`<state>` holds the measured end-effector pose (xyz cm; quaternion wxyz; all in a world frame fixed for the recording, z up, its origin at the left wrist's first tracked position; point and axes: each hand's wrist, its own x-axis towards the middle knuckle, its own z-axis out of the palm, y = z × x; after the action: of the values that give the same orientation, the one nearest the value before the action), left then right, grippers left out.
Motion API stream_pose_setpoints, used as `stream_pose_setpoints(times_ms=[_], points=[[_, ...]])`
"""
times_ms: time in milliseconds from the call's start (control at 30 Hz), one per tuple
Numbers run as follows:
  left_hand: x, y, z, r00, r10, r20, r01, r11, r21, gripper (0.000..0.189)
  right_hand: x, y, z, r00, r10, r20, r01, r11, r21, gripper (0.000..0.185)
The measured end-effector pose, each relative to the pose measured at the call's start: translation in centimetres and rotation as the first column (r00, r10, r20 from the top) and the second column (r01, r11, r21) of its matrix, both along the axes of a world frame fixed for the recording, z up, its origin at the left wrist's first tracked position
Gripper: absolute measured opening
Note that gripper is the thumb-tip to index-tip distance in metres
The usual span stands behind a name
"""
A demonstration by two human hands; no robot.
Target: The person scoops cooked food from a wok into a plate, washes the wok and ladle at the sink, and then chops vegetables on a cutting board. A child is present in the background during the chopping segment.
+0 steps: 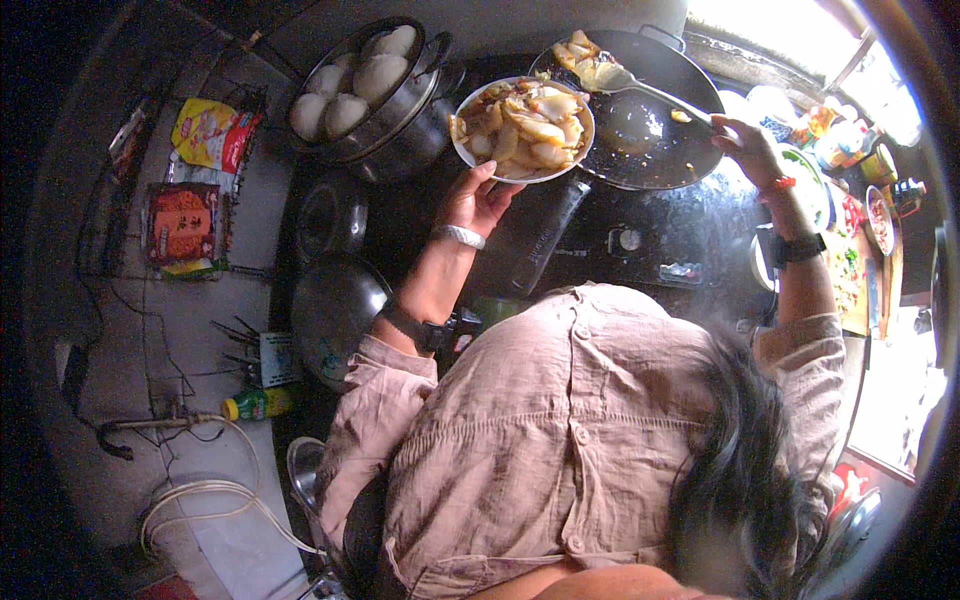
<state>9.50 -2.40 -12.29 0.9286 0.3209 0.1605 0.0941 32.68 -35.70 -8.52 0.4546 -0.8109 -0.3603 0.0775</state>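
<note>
My left hand (pixel 480 199) holds a white bowl (pixel 474 166) by its near rim, with the thumb over the edge. The bowl is heaped with glossy, sauce-coated pale vegetable slices (pixel 529 124). In my right hand (pixel 750 150) is the handle of a metal wok spatula (pixel 664 95). Its head lies at the far left side of a dark wok (pixel 645 161), against more cooked slices (pixel 576 54). A single small piece (pixel 681 116) and some shiny liquid remain lower in the wok. The bowl overlaps the wok's left rim from my viewpoint.
Left of the bowl, a steamer pot (pixel 382 131) holds several white buns (pixel 381 75). A dark stove top (pixel 577 247) with a knob (pixel 628 239) lies below the wok. At the right are a cutting board (pixel 855 322), a knife (pixel 872 296) and a bowl of meat (pixel 879 221).
</note>
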Motion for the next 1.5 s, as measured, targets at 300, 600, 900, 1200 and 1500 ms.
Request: stream_pose_setpoints(times_ms=[300,600,900,1200,1500], points=[[1.7,-0.9,-0.1,0.992,-0.045,0.115,0.05,0.998,-0.04,0.041,-8.3,-1.2,10.0,0.876,-0.058,0.479,0.218,0.933,-0.285,0.031],[1.8,-2.0,0.5,0.998,-0.015,0.056,0.02,0.996,-0.09,0.03,-9.0,-2.1,10.2,0.709,-0.007,0.705,0.261,0.932,-0.253,0.031],[2.3,-1.5,-1.2,0.991,0.032,0.132,-0.021,0.996,-0.083,0.034,-10.0,-1.8,9.9,0.807,-0.018,0.59,0.225,0.933,-0.28,0.031],[1.2,-0.2,-1.1,0.994,-0.025,0.106,0.031,0.998,-0.056,0.044,-3.4,-3.7,6.6,0.768,-0.097,0.634,0.451,0.784,-0.426,0.029],[-0.5,0.9,-0.9,0.999,0.018,0.047,-0.018,1.0,-0.019,0.045,2.8,-0.3,1.3,0.74,0.018,0.673,0.533,0.596,-0.601,0.015]])
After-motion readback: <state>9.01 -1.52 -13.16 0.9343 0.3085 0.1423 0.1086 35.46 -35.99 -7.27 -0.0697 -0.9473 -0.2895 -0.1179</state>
